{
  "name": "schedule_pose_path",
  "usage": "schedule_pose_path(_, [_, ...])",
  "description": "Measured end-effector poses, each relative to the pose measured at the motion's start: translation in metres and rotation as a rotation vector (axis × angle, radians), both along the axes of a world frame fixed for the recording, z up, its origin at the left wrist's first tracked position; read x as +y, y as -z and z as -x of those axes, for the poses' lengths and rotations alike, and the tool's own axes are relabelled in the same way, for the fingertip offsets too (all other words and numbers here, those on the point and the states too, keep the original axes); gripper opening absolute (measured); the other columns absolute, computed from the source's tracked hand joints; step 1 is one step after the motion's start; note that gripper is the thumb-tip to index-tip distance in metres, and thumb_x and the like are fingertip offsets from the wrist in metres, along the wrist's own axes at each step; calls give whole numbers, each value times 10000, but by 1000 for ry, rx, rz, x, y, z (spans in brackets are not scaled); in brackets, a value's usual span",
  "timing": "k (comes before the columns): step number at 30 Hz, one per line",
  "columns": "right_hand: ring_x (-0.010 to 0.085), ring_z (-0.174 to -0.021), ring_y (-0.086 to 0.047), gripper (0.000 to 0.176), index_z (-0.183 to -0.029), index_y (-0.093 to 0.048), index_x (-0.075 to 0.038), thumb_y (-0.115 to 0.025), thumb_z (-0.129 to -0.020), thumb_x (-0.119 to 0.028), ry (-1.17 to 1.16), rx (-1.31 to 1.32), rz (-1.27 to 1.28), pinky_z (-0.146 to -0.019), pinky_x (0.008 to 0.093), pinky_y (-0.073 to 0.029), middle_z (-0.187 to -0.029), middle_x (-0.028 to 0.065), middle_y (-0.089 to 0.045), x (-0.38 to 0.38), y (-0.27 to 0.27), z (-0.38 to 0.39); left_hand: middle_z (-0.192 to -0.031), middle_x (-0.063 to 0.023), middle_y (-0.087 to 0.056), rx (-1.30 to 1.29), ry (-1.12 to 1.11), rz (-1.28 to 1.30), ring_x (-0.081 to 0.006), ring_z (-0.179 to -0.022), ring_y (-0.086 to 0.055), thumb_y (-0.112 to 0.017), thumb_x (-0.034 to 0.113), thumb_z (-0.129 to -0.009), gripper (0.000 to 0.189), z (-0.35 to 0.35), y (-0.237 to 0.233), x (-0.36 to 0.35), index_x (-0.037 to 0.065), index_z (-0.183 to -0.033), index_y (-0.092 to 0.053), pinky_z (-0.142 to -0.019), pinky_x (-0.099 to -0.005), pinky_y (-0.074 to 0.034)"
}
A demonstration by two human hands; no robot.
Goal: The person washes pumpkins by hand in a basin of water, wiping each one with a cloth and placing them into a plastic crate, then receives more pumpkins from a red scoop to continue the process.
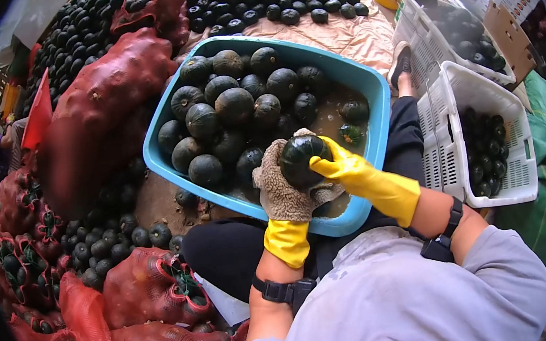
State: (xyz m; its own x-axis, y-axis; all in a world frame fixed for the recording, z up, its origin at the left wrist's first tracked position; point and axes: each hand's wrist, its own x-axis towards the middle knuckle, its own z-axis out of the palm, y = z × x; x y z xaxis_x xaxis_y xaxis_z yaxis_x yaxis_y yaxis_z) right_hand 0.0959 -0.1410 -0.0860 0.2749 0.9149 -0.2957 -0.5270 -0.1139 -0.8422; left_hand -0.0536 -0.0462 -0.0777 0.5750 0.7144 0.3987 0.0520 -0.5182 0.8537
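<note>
One glossy dark green pumpkin (301,160) is grasped above the tub (382,114), towards its near-right corner. The left hand (281,182), in a brown textured mitt, curls partly open around its left side, while the yellow-gloved right hand (346,165) presses bent fingers against its right. Other pumpkins (235,106) are heaped towards the tub's far-left corner, beside murky water (330,111).
</note>
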Motion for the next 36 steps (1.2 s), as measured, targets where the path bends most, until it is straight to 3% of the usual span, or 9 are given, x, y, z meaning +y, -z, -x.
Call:
schedule_pose_path(6, [233,-1242,-632,830,-1450,-491,-69,-961,-790,-247,174,-493,87,-1118,420,-511,-1301,100,-642,-27,69,19,-1191,-179,-766,161,0,-201,-364,-1074,-739,-981,318,-639,700,-5,-16,11,55,-1231,-713,-987,-455,-583])
schedule_pose_path(10, [303,-1274,-657,921,-1504,-503,-36,-855,-843,-571,-551,-845,673,-1090,435,-513,-1361,136,-666,-28,-30,-41,-939,-184,-778,-577,-171,1714,-324,-854,-737,-590,338,-975,319,-17,-31,29,43,-907,-690,-854,-433,-631])
schedule_pose_path(12, [367,-1392,-601,983,-1535,-497,-18,-782,-862,-676,-404,-542,609,-1133,458,-497,-1485,197,-608,-6,-59,-88,-922,-218,-772,-823,-82,1632,-329,-841,-724,-585,307,-973,367,-13,-3,42,-15,-988,-759,-830,-430,-633])
schedule_pose_path(13, [201,-1266,-677,667,-1509,-552,-38,-795,-988,-376,-50,-283,432,-1024,371,-569,-1274,109,-757,11,-38,-125,-915,-216,-768,-787,-158,1608,-310,-810,-714,-585,306,-978,388,-16,0,44,-39,-1010,-761,-799,-408,-631])
schedule_pose_path(15, [308,-1527,-482,994,-1616,-415,-11,-662,-952,-708,21,-408,-2,-1243,421,-419,-1648,220,-463,40,-66,-142,-900,-213,-761,-729,-314,1560,-273,-748,-695,-584,302,-989,434,-25,4,47,-88,-1055,-763,-736,-365,-627])
schedule_pose_path(24, [373,-1271,-697,864,-1593,-523,-142,-792,-833,-453,-1114,-1561,1194,-1067,492,-559,-1346,165,-742,51,23,-112,-898,-193,-765,-576,-321,1413,-158,-658,-674,-612,190,-1025,326,-39,13,46,-109,-1069,-736,-550,-207,-521])
schedule_pose_path(27, [413,-1351,-638,1005,-1630,-468,-118,-910,-769,-386,-937,-1414,1158,-1105,529,-526,-1495,218,-641,50,139,-132,-887,-189,-766,-553,-326,1264,-161,-656,-680,-637,151,-1014,281,-42,19,43,-107,-1047,-743,-537,-210,-508])
schedule_pose_path(34, [393,-1379,-621,1090,-1626,-456,-107,-954,-734,-486,-896,-1268,757,-1067,514,-552,-1545,224,-597,41,103,-145,-857,-151,-737,-642,-380,1469,-123,-587,-601,-675,146,-1008,267,-43,18,48,-114,-1028,-732,-469,-198,-413])
schedule_pose_path(36, [375,-1375,-616,956,-1578,-500,-88,-912,-817,-492,-462,-607,759,-1131,480,-522,-1506,216,-621,23,32,-123,-822,-120,-706,-735,-266,1512,-123,-580,-584,-666,166,-1014,279,-36,26,49,-104,-1039,-730,-467,-211,-408])
